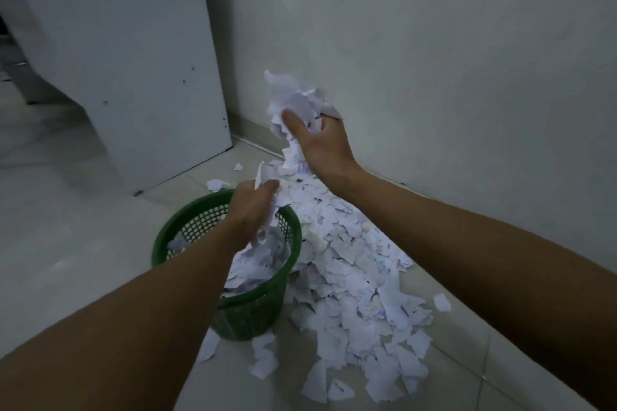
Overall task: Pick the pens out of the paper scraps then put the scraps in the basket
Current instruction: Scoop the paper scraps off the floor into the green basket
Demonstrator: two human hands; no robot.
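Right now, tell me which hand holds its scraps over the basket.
The left hand: its scraps hang above the green basket. The right hand lifts its bunch over the floor pile.

A pale tiled floor [66,260] carries a green basket [247,314] at centre, a scrap pile [354,277] touching it at 3 o'clock, and a white cabinet [133,60] at 11 o'clock.

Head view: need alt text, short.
Both hands lift paper scraps: the right hand grips a raised bunch, the left hand holds scraps over a green mesh basket already part-filled. A large scrap pile lies on the tiled floor beside it.
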